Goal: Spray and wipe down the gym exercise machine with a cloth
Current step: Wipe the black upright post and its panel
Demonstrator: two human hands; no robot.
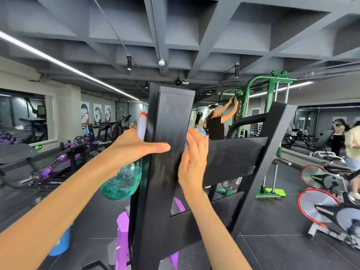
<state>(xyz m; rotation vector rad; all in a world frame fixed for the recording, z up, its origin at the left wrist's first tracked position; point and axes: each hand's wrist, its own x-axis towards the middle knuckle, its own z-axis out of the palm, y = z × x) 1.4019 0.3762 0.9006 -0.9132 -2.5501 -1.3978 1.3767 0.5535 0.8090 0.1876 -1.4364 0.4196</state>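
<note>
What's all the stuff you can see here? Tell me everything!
machine post: one, black, middle, right in front
spray bottle: one, see-through teal with white and red top, left of the post
cloth: one, blue, against the post's right side
cable machine: one, green, behind on the right
weight machines: several, purple and black, left
exercise bikes: two, red-rimmed wheels, far right
posters: three, cartoon, left wall
people: several, in the background
left hand: one, holds the spray bottle, thumb across the post
right hand: one, presses the cloth on the post
</note>
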